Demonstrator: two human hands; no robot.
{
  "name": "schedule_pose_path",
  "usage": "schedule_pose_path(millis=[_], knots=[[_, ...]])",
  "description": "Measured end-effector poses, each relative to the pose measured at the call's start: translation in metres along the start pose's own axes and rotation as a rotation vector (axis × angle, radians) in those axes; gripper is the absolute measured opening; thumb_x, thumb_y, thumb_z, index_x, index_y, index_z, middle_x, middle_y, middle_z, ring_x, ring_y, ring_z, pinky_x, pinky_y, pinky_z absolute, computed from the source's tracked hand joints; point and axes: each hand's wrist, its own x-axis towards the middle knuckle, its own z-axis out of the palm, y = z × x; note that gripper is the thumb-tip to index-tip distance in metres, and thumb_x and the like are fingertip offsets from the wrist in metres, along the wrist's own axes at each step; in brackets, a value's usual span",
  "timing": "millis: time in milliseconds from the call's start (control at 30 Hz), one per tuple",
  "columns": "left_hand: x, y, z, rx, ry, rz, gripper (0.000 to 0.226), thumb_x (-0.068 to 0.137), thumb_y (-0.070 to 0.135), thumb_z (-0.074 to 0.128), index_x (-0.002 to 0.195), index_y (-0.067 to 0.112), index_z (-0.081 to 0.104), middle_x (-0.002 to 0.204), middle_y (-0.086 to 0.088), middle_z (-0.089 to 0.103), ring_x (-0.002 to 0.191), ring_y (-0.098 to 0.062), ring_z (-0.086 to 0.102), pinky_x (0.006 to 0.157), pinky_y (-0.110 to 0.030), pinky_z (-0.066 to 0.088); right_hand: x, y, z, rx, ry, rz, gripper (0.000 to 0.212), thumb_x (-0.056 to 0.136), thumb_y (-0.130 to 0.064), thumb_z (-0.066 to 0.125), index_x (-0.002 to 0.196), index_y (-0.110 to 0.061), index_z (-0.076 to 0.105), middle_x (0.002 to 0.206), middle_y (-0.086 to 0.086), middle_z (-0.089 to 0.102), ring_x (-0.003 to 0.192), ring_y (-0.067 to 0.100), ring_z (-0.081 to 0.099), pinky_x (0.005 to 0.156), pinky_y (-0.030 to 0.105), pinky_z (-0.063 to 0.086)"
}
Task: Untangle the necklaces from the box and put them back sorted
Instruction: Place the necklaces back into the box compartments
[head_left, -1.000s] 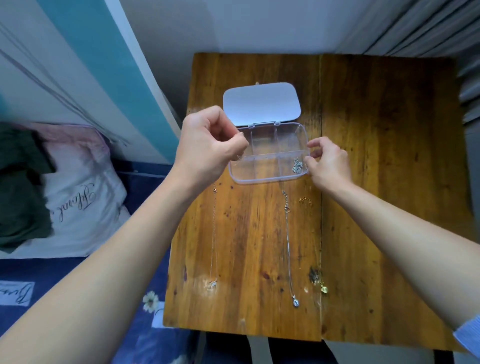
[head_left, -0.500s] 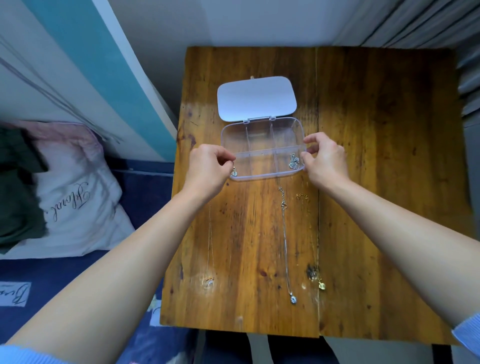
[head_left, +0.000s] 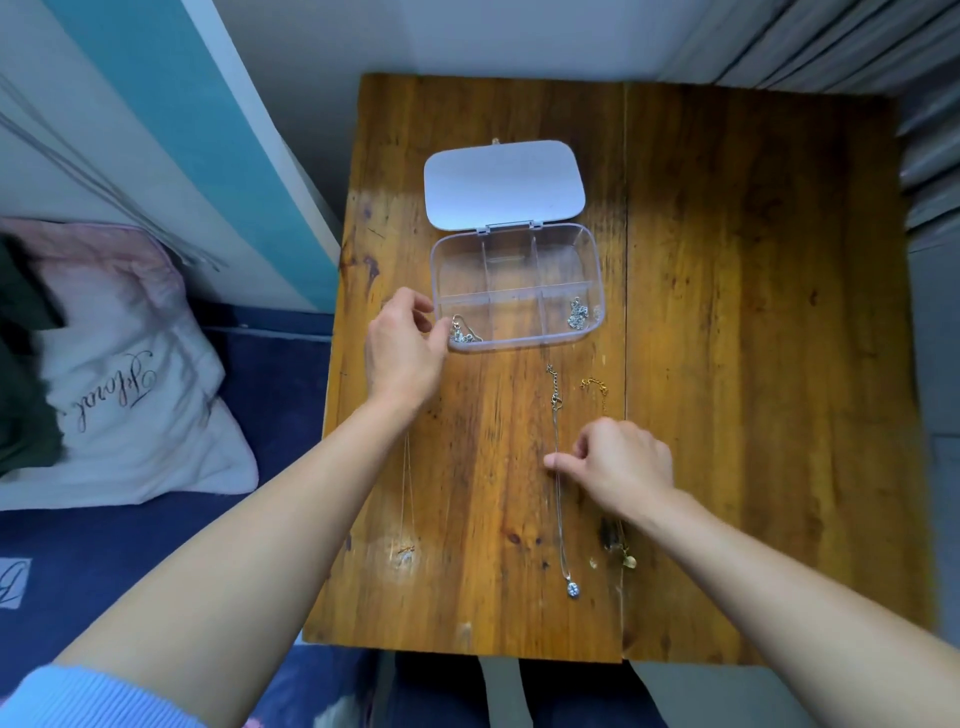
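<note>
Against a white wall, the worn brown wooden table carries a clear plastic compartment box with its lid open. Left hand, grip loosely open, touches the box's near-left corner; right hand pinches the long silver chain necklace lying on the wood. Beside the table, a white pillow rests on a navy bed.
</note>
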Motion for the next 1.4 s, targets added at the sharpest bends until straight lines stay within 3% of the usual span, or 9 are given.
schedule_pose_path(millis=[133, 267, 367, 467, 600, 767, 1067, 1300, 1400], knots=[[0.002, -0.002, 0.003, -0.195, -0.085, -0.179, 0.010, 0.093, 0.023, 0.062, 0.095, 0.013, 0.058, 0.087, -0.011, 0.068, 0.072, -0.023, 0.070, 0.073, -0.046, 0.060, -0.003, -0.007, 0.013, 0.062, 0.038, -0.008, 0.030, 0.083, -0.050, 0.067, 0.072, -0.021, 0.065, 0.076, -0.001, 0.067, 0.076, 0.027, 0.062, 0.062, 0.030, 0.035], [0.001, -0.002, 0.004, -0.270, -0.137, -0.232, 0.014, 0.096, 0.022, 0.057, 0.103, 0.010, 0.056, 0.090, -0.016, 0.069, 0.061, -0.018, 0.069, 0.051, -0.027, 0.059, -0.006, -0.008, 0.017, 0.094, 0.003, -0.043, 0.017, 0.088, -0.031, 0.058, 0.075, -0.020, 0.063, 0.076, 0.000, 0.065, 0.075, 0.028, 0.061, 0.062, 0.031, 0.038], [0.002, -0.004, 0.004, -0.275, -0.173, -0.245, 0.016, 0.098, 0.023, 0.054, 0.106, 0.009, 0.055, 0.090, -0.015, 0.068, 0.061, -0.017, 0.067, 0.047, -0.023, 0.056, -0.006, -0.005, 0.001, 0.303, 0.003, -0.049, 0.016, 0.081, -0.023, 0.063, 0.066, -0.018, 0.062, 0.069, -0.003, 0.066, 0.071, 0.022, 0.062, 0.066, 0.032, 0.047], [0.003, -0.006, 0.005, -0.266, -0.174, -0.231, 0.016, 0.098, 0.024, 0.054, 0.106, 0.011, 0.055, 0.087, -0.012, 0.068, 0.061, -0.016, 0.067, 0.046, -0.020, 0.054, -0.006, -0.009, -0.034, 0.521, 0.098, -0.055, 0.017, 0.070, -0.012, 0.071, 0.055, -0.015, 0.063, 0.055, -0.001, 0.066, 0.056, 0.013, 0.059, 0.058, 0.029, 0.049], [0.004, -0.009, 0.006, -0.281, -0.178, -0.231, 0.014, 0.097, 0.025, 0.054, 0.105, 0.013, 0.055, 0.085, -0.009, 0.068, 0.061, -0.014, 0.068, 0.048, -0.021, 0.055, -0.012, -0.021, -0.087, 0.811, 0.089, -0.136, 0.016, 0.076, 0.004, 0.070, 0.072, -0.012, 0.069, 0.055, 0.005, 0.067, 0.050, 0.013, 0.063, 0.046, 0.025, 0.051], [0.006, -0.009, 0.005, -0.326, -0.193, -0.276, 0.016, 0.096, 0.024, 0.057, 0.105, 0.011, 0.057, 0.080, -0.006, 0.067, 0.059, -0.014, 0.067, 0.050, -0.025, 0.055, -0.017, -0.039, -0.152, 0.866, 0.192, -0.329, 0.007, 0.082, 0.001, 0.069, 0.082, -0.005, 0.074, 0.063, 0.012, 0.070, 0.056, 0.013, 0.068, 0.049, 0.019, 0.053], [0.007, -0.011, 0.004, -0.335, -0.194, -0.291, 0.014, 0.095, 0.025, 0.059, 0.103, 0.014, 0.058, 0.083, -0.004, 0.067, 0.064, -0.013, 0.068, 0.048, -0.020, 0.053, -0.016, -0.064, -0.228, 0.923, 0.362, -0.504, 0.005, 0.081, -0.007, 0.072, 0.086, -0.007, 0.073, 0.061, 0.000, 0.071, 0.063, 0.016, 0.071, 0.055, 0.022, 0.056], [0.008, -0.012, 0.003, -0.339, -0.197, -0.283, 0.014, 0.094, 0.025, 0.060, 0.102, 0.014, 0.058, 0.086, -0.007, 0.068, 0.064, -0.013, 0.068, 0.048, -0.019, 0.051, 0.004, -0.071, -0.239, 0.929, 0.400, -0.476, 0.005, 0.078, -0.007, 0.071, 0.083, -0.007, 0.073, 0.062, 0.003, 0.070, 0.064, 0.019, 0.071, 0.055, 0.023, 0.056], [0.008, -0.014, 0.003, -0.340, -0.209, -0.284, 0.014, 0.094, 0.026, 0.061, 0.101, 0.014, 0.058, 0.087, -0.008, 0.068, 0.065, -0.013, 0.069, 0.047, -0.019, 0.051, 0.020, -0.069, -0.226, 0.867, 0.407, -0.423, 0.005, 0.079, -0.004, 0.068, 0.081, -0.007, 0.072, 0.070, 0.013, 0.069, 0.064, 0.018, 0.071, 0.056, 0.023, 0.057]])
